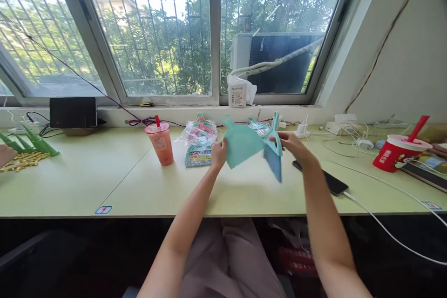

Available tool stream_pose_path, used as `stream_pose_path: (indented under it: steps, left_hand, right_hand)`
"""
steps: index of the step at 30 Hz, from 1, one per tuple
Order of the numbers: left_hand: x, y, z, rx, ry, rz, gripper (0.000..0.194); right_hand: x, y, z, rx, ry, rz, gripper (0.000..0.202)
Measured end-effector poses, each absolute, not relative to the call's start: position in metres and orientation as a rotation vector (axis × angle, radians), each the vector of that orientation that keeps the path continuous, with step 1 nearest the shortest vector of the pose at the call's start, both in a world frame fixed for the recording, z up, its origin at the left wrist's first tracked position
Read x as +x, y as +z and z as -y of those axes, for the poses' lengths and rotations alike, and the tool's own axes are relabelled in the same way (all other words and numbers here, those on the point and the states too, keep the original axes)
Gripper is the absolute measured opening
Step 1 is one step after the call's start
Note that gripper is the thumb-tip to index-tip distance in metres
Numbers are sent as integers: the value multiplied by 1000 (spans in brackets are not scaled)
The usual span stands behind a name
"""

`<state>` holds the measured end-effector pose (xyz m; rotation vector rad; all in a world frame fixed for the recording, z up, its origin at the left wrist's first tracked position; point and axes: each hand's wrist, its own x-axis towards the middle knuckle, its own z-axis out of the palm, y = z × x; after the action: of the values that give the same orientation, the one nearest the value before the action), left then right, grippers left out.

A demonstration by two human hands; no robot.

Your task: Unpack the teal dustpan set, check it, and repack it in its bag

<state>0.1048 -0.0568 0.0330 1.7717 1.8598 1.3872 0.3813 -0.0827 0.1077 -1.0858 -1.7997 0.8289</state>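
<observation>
A teal dustpan [242, 144] is tilted up above the table, its left edge gripped by my left hand [219, 153]. Just right of it, my right hand [291, 143] is closed on a small teal brush [274, 158] with blue-grey bristles pointing down. The brush is close to the pan's right corner; whether they touch is unclear. Behind my left hand lies a plastic-wrapped dustpan set [199, 149] with pink and teal handles. Another wrapped set [260, 126] is partly hidden behind the held dustpan.
A lidded orange drink [162, 146] stands left of the wrapped set. A phone [331, 181] with a white cable lies right of my right hand. Farther right are a red cup [398, 152] and chargers. Another person's hand [6, 154] is at the far left, near yellow pieces.
</observation>
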Motion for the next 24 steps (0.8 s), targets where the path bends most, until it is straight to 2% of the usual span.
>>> stream_pose_path:
  steps: [3, 5, 7, 9, 14, 21, 24]
  left_hand:
    - [121, 38, 69, 1933, 964, -1836, 48]
    - [130, 38, 75, 2014, 767, -1841, 47]
    - [133, 36, 80, 2087, 642, -1874, 41]
    - [133, 31, 82, 2163, 575, -1949, 36]
    - [127, 21, 84, 2520, 495, -2034, 27]
    - [131, 16, 84, 2866, 559, -1945, 29]
    - [130, 12, 81, 2861, 562, -1955, 31]
  right_hand:
    - [414, 134, 100, -1526, 541, 2314, 39]
    - [422, 140, 109, -1846, 215, 2466, 35]
    - [418, 131, 115, -2103, -107, 2477, 34]
    - [410, 114, 115, -2206, -245, 2518, 35]
    - [389, 75, 105, -2159, -149, 2584, 30]
    - [367, 65, 100, -1998, 45, 2512, 36]
    - [370, 64, 97, -1966, -58, 2452, 24]
